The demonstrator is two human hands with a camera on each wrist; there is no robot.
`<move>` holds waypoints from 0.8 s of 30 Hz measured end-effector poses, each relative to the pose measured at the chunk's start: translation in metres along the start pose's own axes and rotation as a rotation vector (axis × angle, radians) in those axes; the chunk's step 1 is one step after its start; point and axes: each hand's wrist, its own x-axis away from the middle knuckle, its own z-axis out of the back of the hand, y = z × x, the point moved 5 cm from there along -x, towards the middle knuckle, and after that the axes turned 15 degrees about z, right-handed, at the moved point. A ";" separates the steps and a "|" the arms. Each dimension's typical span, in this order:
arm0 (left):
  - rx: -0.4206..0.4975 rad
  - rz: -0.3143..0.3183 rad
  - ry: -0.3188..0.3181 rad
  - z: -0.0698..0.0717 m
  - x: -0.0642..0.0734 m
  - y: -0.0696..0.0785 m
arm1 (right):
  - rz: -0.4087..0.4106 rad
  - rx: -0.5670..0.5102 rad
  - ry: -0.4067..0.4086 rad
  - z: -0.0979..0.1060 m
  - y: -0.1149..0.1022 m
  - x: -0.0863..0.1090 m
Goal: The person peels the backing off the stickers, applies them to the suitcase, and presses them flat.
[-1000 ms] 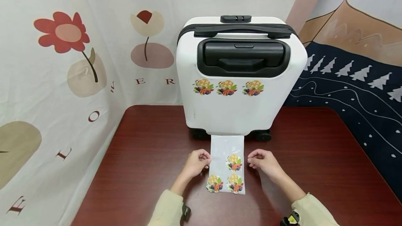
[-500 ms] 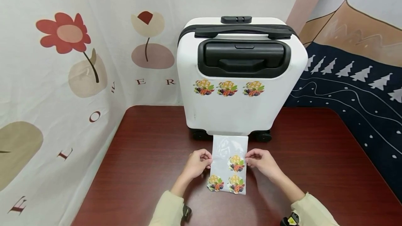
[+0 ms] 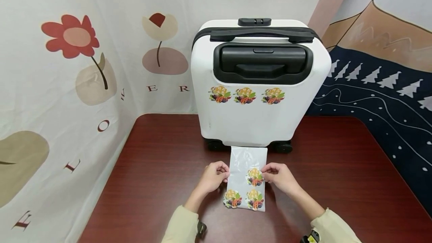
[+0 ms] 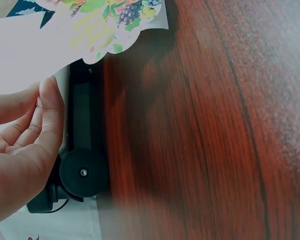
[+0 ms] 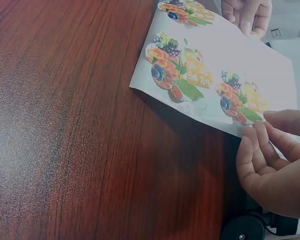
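A white sticker sheet (image 3: 237, 179) is held up off the table in front of the suitcase (image 3: 249, 123). It bears three round fruit-pattern stickers, two along the near end and one sticker (image 3: 254, 177) higher up on the right. My left hand (image 3: 213, 176) pinches the sheet's left edge; in the left wrist view, thumb and forefinger of that hand (image 4: 32, 135) meet at the border. On the opposite edge, my right hand (image 3: 281, 177) pinches the sheet beside the upper sticker. The right wrist view has the right thumb tip at that sticker's rim, with the other fingers curled below.
Three matching stickers (image 3: 245, 95) sit in a row on the white suitcase, under its black handle recess (image 3: 263, 63). Black wheels (image 3: 282, 146) stand on the red-brown table (image 3: 162, 153). Printed cloths (image 3: 162, 100) hang behind and at the sides.
My right hand was apart from the sheet one second ago; it has moved left and now pinches the right edge. The sheet has shifted slightly right, with my left hand still on it.
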 end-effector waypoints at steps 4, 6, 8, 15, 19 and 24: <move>-0.004 -0.006 0.002 0.000 0.000 0.001 | 0.003 0.020 0.006 -0.001 0.000 -0.001; -0.004 -0.005 0.004 0.000 0.000 0.001 | 0.011 0.036 0.006 -0.002 -0.001 -0.001; -0.003 -0.003 0.006 0.001 0.000 0.000 | 0.018 0.049 0.007 -0.002 -0.001 -0.002; -0.014 -0.004 0.013 0.000 0.000 0.000 | 0.028 0.078 0.008 -0.002 -0.002 -0.001; -0.017 0.000 0.010 0.000 -0.001 -0.002 | 0.022 0.079 0.013 -0.001 -0.001 -0.001; -0.023 0.001 0.011 -0.001 -0.002 -0.004 | 0.013 0.079 0.007 -0.001 0.001 0.000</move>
